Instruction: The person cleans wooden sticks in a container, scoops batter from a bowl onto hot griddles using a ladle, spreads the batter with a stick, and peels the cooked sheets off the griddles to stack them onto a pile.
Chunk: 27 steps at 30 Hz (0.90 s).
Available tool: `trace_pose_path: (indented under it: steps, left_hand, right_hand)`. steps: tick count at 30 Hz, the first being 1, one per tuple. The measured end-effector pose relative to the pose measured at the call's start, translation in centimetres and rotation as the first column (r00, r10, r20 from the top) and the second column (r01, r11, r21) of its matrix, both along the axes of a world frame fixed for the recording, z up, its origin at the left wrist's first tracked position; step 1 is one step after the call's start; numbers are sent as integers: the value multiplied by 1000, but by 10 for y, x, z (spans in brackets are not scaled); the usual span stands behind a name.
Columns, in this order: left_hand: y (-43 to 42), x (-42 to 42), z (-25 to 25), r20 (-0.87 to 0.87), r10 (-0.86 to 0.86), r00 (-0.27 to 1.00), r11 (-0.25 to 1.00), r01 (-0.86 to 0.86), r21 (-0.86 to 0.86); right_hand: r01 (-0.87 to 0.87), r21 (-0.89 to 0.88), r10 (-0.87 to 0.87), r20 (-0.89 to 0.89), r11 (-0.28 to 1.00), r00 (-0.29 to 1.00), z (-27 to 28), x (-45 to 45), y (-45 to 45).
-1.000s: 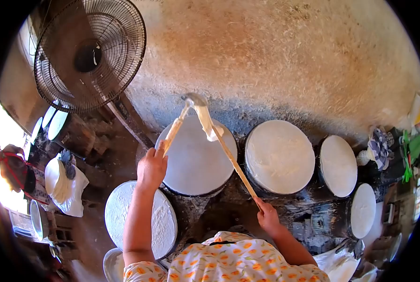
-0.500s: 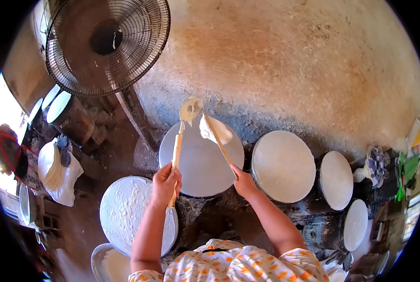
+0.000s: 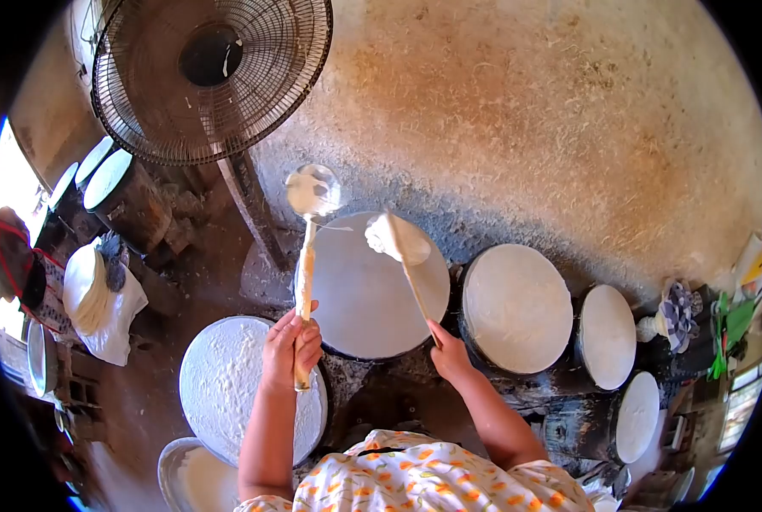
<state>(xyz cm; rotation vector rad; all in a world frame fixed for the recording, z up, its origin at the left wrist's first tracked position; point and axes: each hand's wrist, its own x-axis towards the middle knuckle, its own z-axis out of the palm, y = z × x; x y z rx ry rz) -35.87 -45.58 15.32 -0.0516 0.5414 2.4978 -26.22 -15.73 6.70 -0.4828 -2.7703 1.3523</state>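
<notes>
My left hand (image 3: 292,348) is closed around the pale handle of a ladle (image 3: 305,273). The ladle's round head, smeared with whitish batter, is raised beyond the far left rim of a round grey griddle (image 3: 355,299). A thin strand trails from it to the right. My right hand (image 3: 451,353) grips a thin wooden stick (image 3: 416,290), slanting up and left over the griddle. At the stick's far end is a thick white lump of batter (image 3: 409,242); whether it touches the griddle I cannot tell.
A white, lumpy-topped round vessel (image 3: 236,384) stands at front left, above a bowl of pale batter (image 3: 206,482). Several white-topped rounds, including a large one (image 3: 517,307), line the right. A fan (image 3: 214,77) stands at back left; a stack of pale sheets (image 3: 86,290) lies left.
The ladle's head has swung left, away from the stick, and its handle is more upright. The stick's tip has moved slightly right. Both hands keep their holds.
</notes>
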Motion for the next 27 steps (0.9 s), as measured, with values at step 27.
trace_pose_path:
  steps: [27]
  left_hand:
    - [-1, 18, -5, -172, 164, 971, 722, -237, -650]
  right_hand:
    - [-375, -177, 393, 81, 910, 916, -1, -6, 12]
